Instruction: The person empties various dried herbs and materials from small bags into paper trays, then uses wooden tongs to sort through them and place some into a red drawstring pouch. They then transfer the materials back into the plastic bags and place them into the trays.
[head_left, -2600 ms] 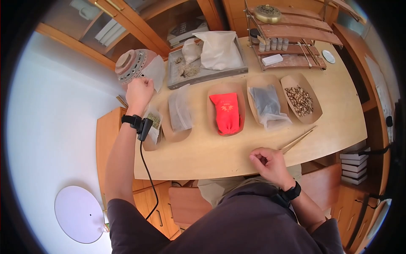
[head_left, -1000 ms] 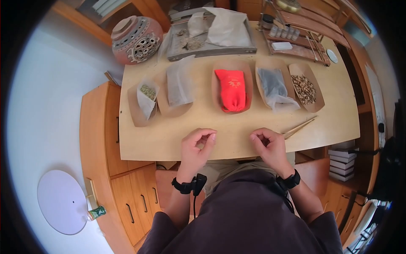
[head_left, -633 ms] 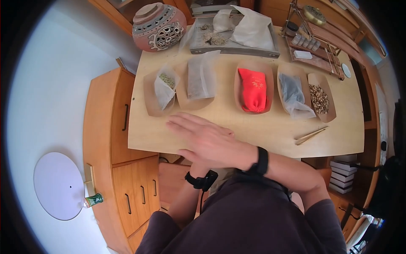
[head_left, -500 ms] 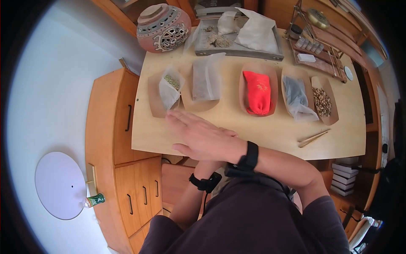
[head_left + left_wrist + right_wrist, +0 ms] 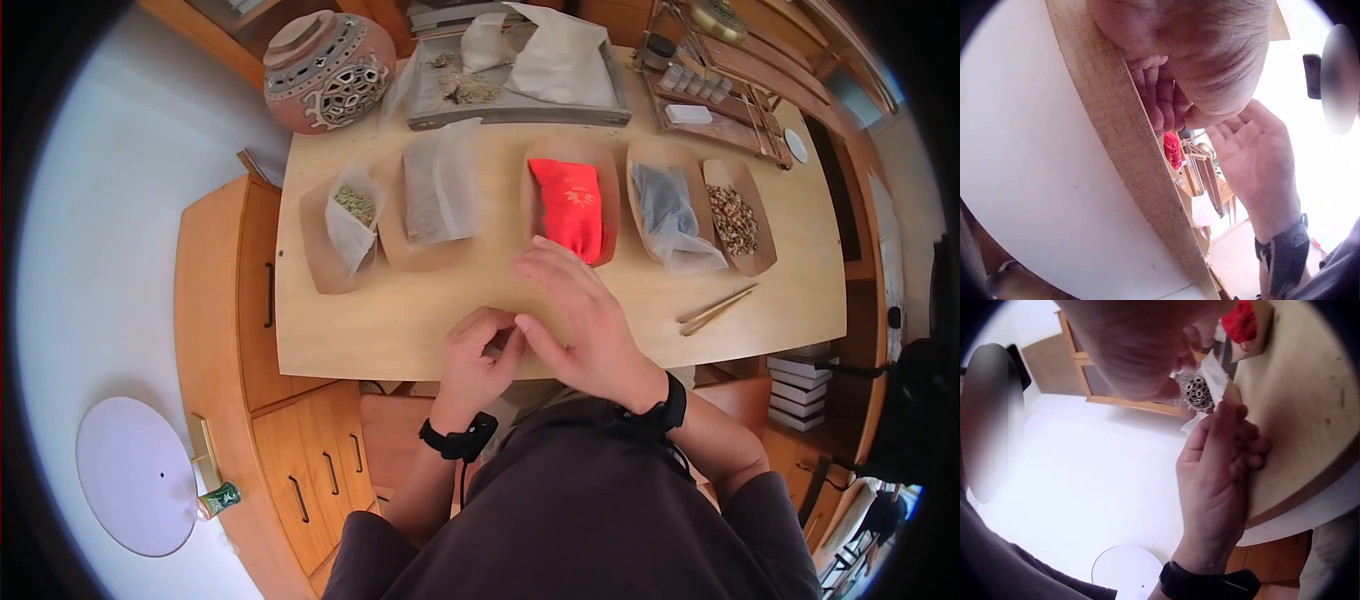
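At the table's front edge, the left hand (image 5: 480, 355) has loosely curled fingers, thumb close to the index finger, with nothing visible in it. Beside it the right hand (image 5: 590, 335) is raised with long, straight fingers; its thumb tip is at the left fingertips, contact unclear. The right fingertips overlap the lower end of a red pouch (image 5: 570, 205) lying in a paper tray. Both wrist views show the hands close together: the right hand (image 5: 1257, 162) past the left palm, and the left hand (image 5: 1210, 481) with bent fingers and no visible object.
Paper trays hold green dried herbs (image 5: 354, 205), a translucent bag (image 5: 438, 190), a dark bagged item (image 5: 665, 205) and brown pieces (image 5: 733, 220). Wooden tweezers (image 5: 718, 310) lie front right. Behind stand a patterned pot (image 5: 335, 80), a grey tray (image 5: 520, 117) and a wooden rack (image 5: 725, 130).
The right hand, which crossed over the left and pointed left, has swung back to the right, uncovering the left hand. Earlier, the left hand came back from the pot. The trays' contents look unchanged.
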### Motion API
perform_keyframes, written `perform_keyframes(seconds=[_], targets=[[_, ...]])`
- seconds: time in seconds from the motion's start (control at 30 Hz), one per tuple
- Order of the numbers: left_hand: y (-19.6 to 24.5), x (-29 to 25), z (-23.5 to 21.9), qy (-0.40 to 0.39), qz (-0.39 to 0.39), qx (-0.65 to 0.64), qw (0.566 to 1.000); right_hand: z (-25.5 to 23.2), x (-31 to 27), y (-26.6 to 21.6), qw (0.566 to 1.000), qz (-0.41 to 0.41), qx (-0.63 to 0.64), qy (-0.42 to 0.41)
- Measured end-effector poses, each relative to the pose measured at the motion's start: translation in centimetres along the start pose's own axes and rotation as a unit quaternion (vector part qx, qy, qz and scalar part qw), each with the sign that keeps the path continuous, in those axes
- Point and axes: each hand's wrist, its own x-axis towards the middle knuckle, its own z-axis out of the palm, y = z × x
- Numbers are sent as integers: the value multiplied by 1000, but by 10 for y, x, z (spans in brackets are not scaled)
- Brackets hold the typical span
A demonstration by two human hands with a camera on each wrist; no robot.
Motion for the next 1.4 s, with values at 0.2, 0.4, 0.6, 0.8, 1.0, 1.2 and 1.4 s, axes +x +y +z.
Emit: perform_keyframes(seconds=[0.2,0.4,0.6,0.8,1.0,1.2,1.4], targets=[[3,1,3,-5,-6,11,1000,-36,-19,-5,998,-1,-39,44],[7,2,4,-6,-34,2,999,-69,-66,22,968,162,-122,150],[5,1,6,-3,-30,19,999,-64,-61,13,971,72,-149,175],[5,-1,7,5,-31,20,999,-30,-24,10,997,45,-62,20],[7,4,9,23,-99,-75,992,-41,-22,8,998,18,-38,44],[52,85,25,-27,-69,-13,997,-50,-45,7,994,86,-9,63],[50,146,49,-122,6,234,965,-62,-65,4,986,148,17,70]])
